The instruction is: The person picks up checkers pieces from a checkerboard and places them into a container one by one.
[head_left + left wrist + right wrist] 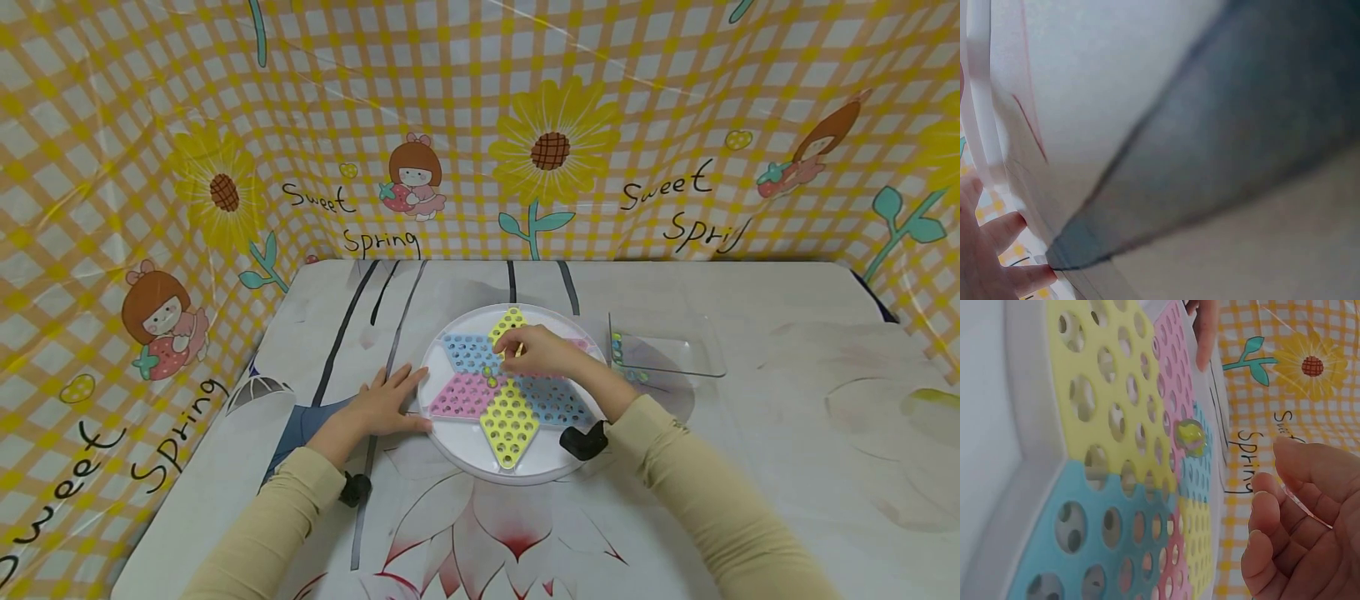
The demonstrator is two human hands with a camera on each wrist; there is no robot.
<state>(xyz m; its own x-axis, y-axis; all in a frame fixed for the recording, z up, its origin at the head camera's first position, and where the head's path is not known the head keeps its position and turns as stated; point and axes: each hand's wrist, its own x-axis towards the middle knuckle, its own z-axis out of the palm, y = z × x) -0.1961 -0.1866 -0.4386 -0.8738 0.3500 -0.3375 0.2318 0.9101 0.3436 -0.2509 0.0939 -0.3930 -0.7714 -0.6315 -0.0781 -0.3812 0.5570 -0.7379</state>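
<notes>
A round white Chinese checkers board (459, 450) lies in front of me, its star of yellow, blue and pink sections dotted with holes. A few yellow-green glass marbles (491, 381) sit close together near the star's middle; the right wrist view shows them too (1191, 437). Just above and beside these marbles is my right hand (536, 350), its fingers loosely bent, with no marble showing between thumb and fingertips. My left hand (386, 404) rests with spread fingers at the board's left edge, thumb by the rim. Only some of its fingers (1004, 231) appear in the left wrist view.
To the right of the board stands a clear plastic tray (678, 372) with several yellow-green marbles (617, 348) at its left side. The white tabletop (795, 467) has printed flowers and dark lines. A checked yellow cloth (465, 75) hangs behind and at the sides.
</notes>
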